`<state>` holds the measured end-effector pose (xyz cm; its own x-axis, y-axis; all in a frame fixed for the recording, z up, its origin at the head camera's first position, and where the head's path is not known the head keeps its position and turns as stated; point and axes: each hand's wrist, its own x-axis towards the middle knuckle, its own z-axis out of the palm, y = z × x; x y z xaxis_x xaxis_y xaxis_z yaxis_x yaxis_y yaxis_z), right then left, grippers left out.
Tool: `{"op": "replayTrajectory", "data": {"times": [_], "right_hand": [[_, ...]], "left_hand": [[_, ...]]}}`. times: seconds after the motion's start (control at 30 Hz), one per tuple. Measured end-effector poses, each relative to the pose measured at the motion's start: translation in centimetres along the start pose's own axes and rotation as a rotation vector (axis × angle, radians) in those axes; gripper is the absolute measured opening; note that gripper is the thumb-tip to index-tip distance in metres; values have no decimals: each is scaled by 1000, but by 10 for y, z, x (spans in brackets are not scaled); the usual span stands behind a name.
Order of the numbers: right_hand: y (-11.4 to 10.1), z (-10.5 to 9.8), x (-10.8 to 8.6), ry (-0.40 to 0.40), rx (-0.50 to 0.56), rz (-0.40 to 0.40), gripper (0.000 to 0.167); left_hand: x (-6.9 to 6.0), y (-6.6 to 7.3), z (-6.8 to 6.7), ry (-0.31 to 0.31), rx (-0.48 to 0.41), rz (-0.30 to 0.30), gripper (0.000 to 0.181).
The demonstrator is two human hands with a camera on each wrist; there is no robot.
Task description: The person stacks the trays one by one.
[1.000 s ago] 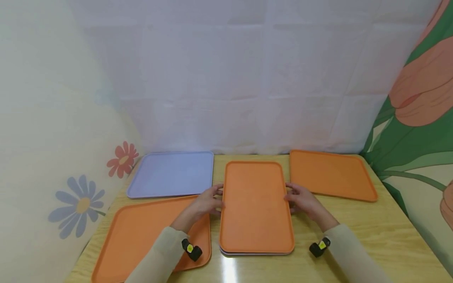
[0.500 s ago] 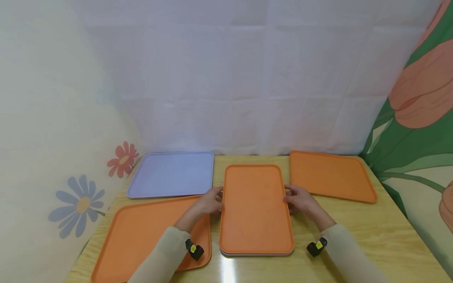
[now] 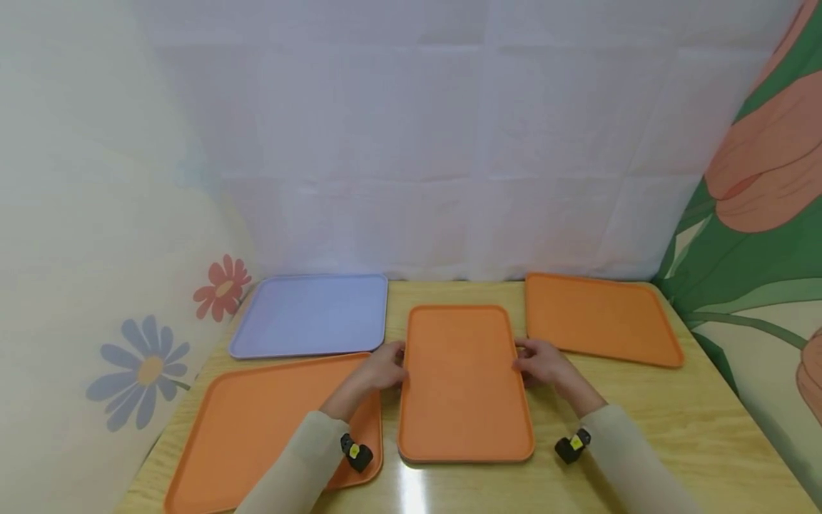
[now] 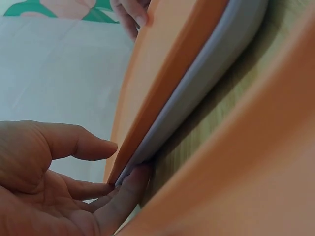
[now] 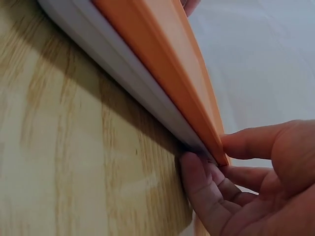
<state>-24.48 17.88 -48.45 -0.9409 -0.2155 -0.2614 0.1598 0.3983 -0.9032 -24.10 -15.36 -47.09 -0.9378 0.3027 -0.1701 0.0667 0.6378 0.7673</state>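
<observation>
A table (image 3: pixel 655 435) in a flower-decorated indoor nook; whether home, school or shop cannot be told.
A creased white sheet (image 3: pixel 443 143) hangs behind the wood-grain top, between a pale wall (image 3: pixel 77 178) with a blue flower (image 3: pixel 146 373) and a red flower (image 3: pixel 222 287), and another bearing large pink tulips (image 3: pixel 767 175) among green leaves (image 3: pixel 764 260).

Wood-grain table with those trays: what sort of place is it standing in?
Perhaps a decorated indoor corner set up as a simple workspace: a creased white sheet hangs behind the wood-grain table, and a large tulip mural shows at right.
</observation>
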Motion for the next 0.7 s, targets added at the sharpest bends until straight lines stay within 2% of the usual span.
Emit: {"op": "replayTrajectory", "data": {"times": [0.23, 0.43, 0.6, 0.7], "right_hand": [[-3, 4, 2, 19, -47, 5, 58], [-5, 3, 5, 24, -94, 47, 57], [-3, 1, 6, 4, -74, 59, 58], [-3, 0, 6, 0, -61, 68, 59]], "left_hand": [[-1, 2, 1, 24, 21, -56, 61], [-5, 5, 4, 19, -65, -101, 64], [-8, 7, 8, 25, -157, -128, 66], [-8, 7, 10, 24, -212, -125, 66]]}}
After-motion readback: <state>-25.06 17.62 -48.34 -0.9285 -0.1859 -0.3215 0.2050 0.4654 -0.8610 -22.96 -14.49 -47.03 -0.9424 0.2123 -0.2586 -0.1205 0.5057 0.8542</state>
